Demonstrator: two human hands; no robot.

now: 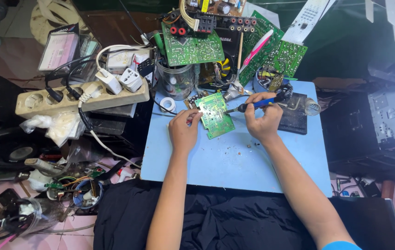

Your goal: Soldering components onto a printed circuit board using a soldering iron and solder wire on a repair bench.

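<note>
Hands [184, 129] bent over circuit board [216, 114]

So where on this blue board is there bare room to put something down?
The blue board is bare in front of the left hand and right hand, down to the black cloth, and along its right edge. Its far end is crowded: small circuit board, soldering iron, jar.

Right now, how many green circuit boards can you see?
4: one small green circuit board under both hands on the blue board, three larger ones upright behind at left, middle and right. Clutter may hide more.
</note>
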